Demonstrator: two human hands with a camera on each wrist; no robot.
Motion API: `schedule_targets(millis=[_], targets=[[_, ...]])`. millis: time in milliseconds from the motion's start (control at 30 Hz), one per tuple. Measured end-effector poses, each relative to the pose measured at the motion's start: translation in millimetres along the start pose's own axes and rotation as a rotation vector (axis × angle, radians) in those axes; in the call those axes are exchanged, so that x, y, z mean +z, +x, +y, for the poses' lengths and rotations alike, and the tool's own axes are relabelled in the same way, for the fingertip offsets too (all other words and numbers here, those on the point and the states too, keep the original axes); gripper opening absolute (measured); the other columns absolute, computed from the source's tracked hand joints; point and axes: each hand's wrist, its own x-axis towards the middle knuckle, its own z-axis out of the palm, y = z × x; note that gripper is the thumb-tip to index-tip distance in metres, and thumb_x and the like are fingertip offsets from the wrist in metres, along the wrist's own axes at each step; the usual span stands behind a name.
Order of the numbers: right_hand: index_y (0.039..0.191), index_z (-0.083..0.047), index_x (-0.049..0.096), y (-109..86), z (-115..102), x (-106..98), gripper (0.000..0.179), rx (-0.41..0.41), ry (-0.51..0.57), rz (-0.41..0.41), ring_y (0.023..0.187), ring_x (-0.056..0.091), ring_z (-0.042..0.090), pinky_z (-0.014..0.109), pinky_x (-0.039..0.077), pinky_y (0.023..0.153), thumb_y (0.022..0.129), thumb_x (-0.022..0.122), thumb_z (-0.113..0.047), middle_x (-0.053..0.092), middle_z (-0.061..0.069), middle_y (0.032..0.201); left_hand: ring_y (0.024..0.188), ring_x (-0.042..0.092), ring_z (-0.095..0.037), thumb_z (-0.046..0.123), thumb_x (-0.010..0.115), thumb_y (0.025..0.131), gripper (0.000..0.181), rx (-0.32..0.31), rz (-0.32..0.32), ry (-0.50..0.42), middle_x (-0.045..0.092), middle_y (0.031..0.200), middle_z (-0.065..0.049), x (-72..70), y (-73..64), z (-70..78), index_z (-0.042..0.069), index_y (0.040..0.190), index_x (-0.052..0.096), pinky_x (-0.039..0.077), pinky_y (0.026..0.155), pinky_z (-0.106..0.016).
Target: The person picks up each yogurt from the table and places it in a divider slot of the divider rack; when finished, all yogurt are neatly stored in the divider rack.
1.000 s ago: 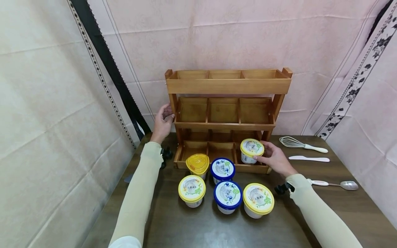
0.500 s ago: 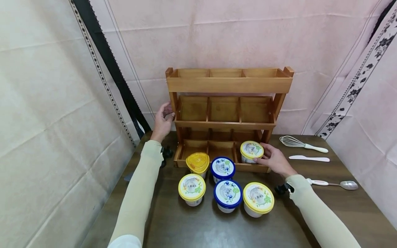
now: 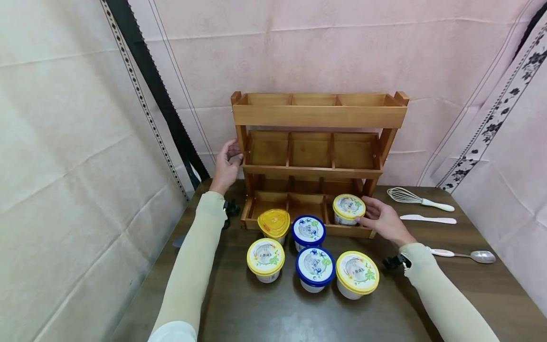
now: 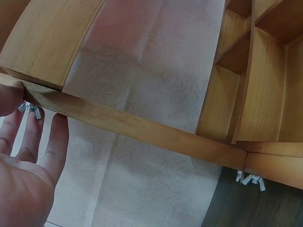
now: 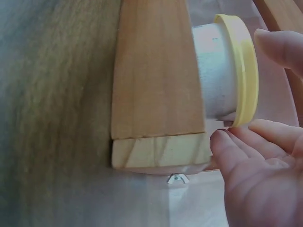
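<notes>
A three-tier wooden rack (image 3: 318,117) stands at the back of the table. My left hand (image 3: 225,167) grips its left side post, thumb on one face and fingertips by a wing nut (image 4: 30,109) in the left wrist view. A white tub with a yellow lid (image 3: 349,208) sits in the lowest tier's right compartment. Beside it is my right hand (image 3: 386,222), its fingers loosely spread. In the right wrist view the thumb stands off the yellow lid (image 5: 245,71), and the fingertips are right at the lid's lower edge.
Before the rack stand several tubs: yellow-lidded ones (image 3: 265,256) (image 3: 357,271), an amber-lidded one (image 3: 274,222) and blue-lidded ones (image 3: 308,230) (image 3: 315,266). A whisk (image 3: 420,199), a white knife (image 3: 428,219) and a spoon (image 3: 463,255) lie at the right.
The yellow-lidded tub has gone down into the right compartment, and my right thumb has come off its side. My left hand stays on the rack's post.
</notes>
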Motion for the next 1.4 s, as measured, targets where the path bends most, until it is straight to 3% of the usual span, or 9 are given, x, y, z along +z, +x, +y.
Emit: schedule_targets(millis=[333, 467, 567, 667, 800, 967, 1167, 1300, 1400], targets=[[0.159, -0.007, 0.043, -18.7, -16.9, -8.0, 0.077, -0.095, -0.098, 0.056, 0.144, 0.052, 0.045, 0.058, 0.045, 0.114, 0.098, 0.077, -0.039, 0.049, 0.022, 0.16, 0.132, 0.057, -0.04, -0.004, 0.054, 0.106, 0.049, -0.023, 0.004, 0.012, 0.054, 0.136, -0.023, 1.7, 1.3, -1.2, 0.005, 0.153, 0.048, 0.046, 0.116, -0.057], [0.155, -0.007, 0.049, -29.2, -25.0, -7.0, 0.068, -0.164, -0.123, 0.059, 0.137, 0.059, 0.044, 0.051, 0.051, 0.11, 0.099, 0.077, -0.036, 0.057, 0.021, 0.153, 0.13, 0.058, -0.041, -0.005, 0.055, 0.105, 0.049, -0.003, 0.008, -0.006, 0.055, 0.135, -0.025, 2.1, 2.0, -0.6, 0.004, 0.153, 0.049, 0.047, 0.114, -0.056], [0.151, -0.01, 0.054, -39.3, -27.8, -5.1, 0.061, -0.19, -0.131, 0.035, 0.133, 0.063, 0.039, 0.037, 0.055, 0.108, 0.099, 0.077, -0.034, 0.061, 0.017, 0.148, 0.13, 0.058, -0.043, -0.005, 0.056, 0.105, 0.048, 0.013, 0.008, -0.008, 0.056, 0.135, -0.026, 2.4, 1.8, -1.5, 0.002, 0.152, 0.049, 0.046, 0.115, -0.056], [0.148, -0.012, 0.056, -49.7, -29.2, -2.2, 0.056, -0.209, -0.113, -0.005, 0.129, 0.066, 0.021, 0.022, 0.055, 0.105, 0.099, 0.077, -0.029, 0.063, 0.014, 0.146, 0.13, 0.058, -0.044, -0.006, 0.056, 0.105, 0.048, 0.012, 0.006, -0.005, 0.055, 0.136, -0.028, 1.8, 0.4, -2.4, 0.001, 0.152, 0.049, 0.045, 0.116, -0.058], [0.146, -0.009, 0.057, -61.3, -31.4, 3.9, 0.052, -0.252, -0.032, -0.082, 0.128, 0.066, 0.013, 0.021, 0.055, 0.102, 0.099, 0.076, -0.018, 0.062, 0.018, 0.146, 0.131, 0.058, -0.041, -0.004, 0.056, 0.106, 0.049, -0.009, 0.005, 0.0, 0.056, 0.137, -0.025, 0.6, -0.6, -2.4, 0.004, 0.153, 0.049, 0.046, 0.116, -0.057], [0.146, -0.006, 0.055, -75.1, -24.9, 12.0, 0.05, -0.287, 0.069, -0.173, 0.131, 0.065, 0.019, 0.02, 0.055, 0.101, 0.1, 0.073, -0.011, 0.058, 0.025, 0.149, 0.131, 0.059, -0.037, -0.004, 0.055, 0.106, 0.05, -0.017, 0.004, 0.02, 0.056, 0.137, -0.022, 0.5, -1.5, -3.0, 0.006, 0.154, 0.049, 0.045, 0.118, -0.052], [0.148, -0.004, 0.054, -92.0, -15.3, 19.1, 0.05, -0.287, 0.09, -0.238, 0.132, 0.065, 0.022, 0.022, 0.055, 0.102, 0.101, 0.07, -0.009, 0.056, 0.03, 0.15, 0.131, 0.058, -0.038, -0.004, 0.055, 0.106, 0.05, -0.022, 0.002, 0.02, 0.056, 0.137, -0.023, 0.4, -2.7, -5.9, 0.007, 0.154, 0.049, 0.045, 0.118, -0.053], [0.148, -0.006, 0.054, -101.8, -13.4, 20.7, 0.05, -0.283, 0.084, -0.263, 0.132, 0.064, 0.018, 0.022, 0.055, 0.102, 0.101, 0.069, -0.009, 0.056, 0.03, 0.149, 0.131, 0.058, -0.039, -0.005, 0.054, 0.106, 0.05, -0.024, 0.01, 0.01, 0.056, 0.137, -0.022, 0.4, 3.2, -17.5, 0.007, 0.154, 0.049, 0.045, 0.118, -0.054], [0.149, -0.004, 0.053, -109.4, -11.8, 21.6, 0.052, -0.283, 0.084, -0.284, 0.132, 0.061, 0.006, 0.02, 0.053, 0.102, 0.1, 0.069, -0.008, 0.054, 0.03, 0.15, 0.131, 0.058, -0.037, -0.003, 0.055, 0.106, 0.051, -0.025, 0.014, 0.016, 0.056, 0.137, -0.021, -0.2, 8.1, -28.2, 0.009, 0.155, 0.048, 0.046, 0.118, -0.052]])
